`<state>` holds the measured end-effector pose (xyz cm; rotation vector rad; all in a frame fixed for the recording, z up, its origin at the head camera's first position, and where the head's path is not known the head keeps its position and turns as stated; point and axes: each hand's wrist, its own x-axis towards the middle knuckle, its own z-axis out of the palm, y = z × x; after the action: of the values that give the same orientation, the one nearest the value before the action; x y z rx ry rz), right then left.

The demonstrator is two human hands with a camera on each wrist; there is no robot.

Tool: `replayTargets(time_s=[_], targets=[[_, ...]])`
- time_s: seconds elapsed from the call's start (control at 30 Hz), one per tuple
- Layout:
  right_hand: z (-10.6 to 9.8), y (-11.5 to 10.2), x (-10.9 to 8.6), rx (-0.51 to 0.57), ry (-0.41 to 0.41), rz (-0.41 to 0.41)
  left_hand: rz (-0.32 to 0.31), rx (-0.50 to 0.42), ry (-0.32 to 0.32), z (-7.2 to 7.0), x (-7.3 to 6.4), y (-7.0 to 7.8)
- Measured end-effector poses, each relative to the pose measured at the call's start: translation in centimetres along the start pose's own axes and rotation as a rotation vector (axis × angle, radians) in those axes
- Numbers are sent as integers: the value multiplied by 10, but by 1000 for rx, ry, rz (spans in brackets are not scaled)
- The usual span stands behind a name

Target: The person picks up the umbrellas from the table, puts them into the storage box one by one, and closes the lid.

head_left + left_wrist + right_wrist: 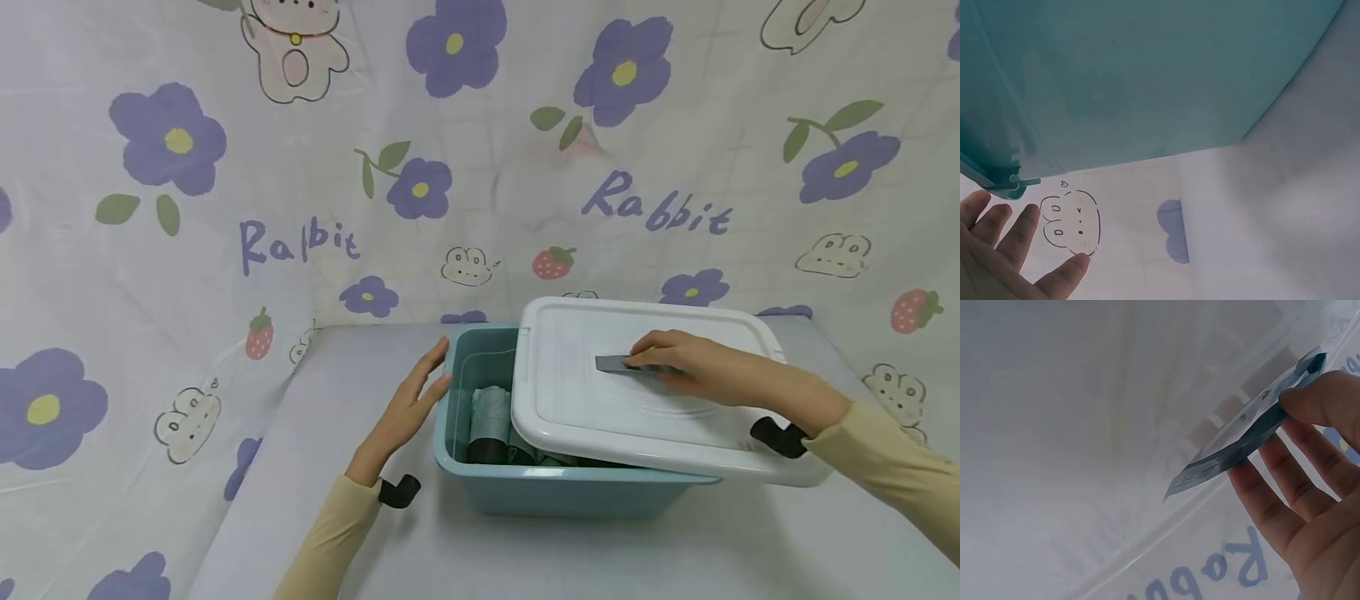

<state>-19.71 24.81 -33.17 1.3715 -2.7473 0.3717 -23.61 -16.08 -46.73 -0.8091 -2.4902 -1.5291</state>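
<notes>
A light-blue storage box sits on the table, with its white lid lying skewed across it and overhanging to the right. Rolled grey-green cloth and dark items show inside at the uncovered left end. Over the lid, my right hand pinches a thin grey-teal printed strip between thumb and fingers; how the strip joins the lid cannot be told. My left hand is beside the box's left wall, its fingers spread and fingertips right at the rim in the left wrist view.
The box stands on a white-covered table. Behind and at the sides hangs a white curtain printed with purple flowers, rabbits and strawberries. A black wrist mount is on the left wrist, another on the right.
</notes>
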Motion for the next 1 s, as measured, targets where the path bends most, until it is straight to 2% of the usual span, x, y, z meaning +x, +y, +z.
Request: replayTargets(time_s=[0.13,0.37,0.47,0.67,1.0], targets=[[1,-2,4,6,-6,-8,5,-9,-3,1,-1,3],[3,-8,13,20,-16,-15,12,-32,-22,-3,-5,35],[3,-11,18,25,-30,-15,4,-17,-26,-4,-6,40],[6,-13,24,36,-73,-2,-13,-20,-34,-3,-6,41],[9,-17,31,20,-67,-49,-12,-24,-28,-4,-5,41]])
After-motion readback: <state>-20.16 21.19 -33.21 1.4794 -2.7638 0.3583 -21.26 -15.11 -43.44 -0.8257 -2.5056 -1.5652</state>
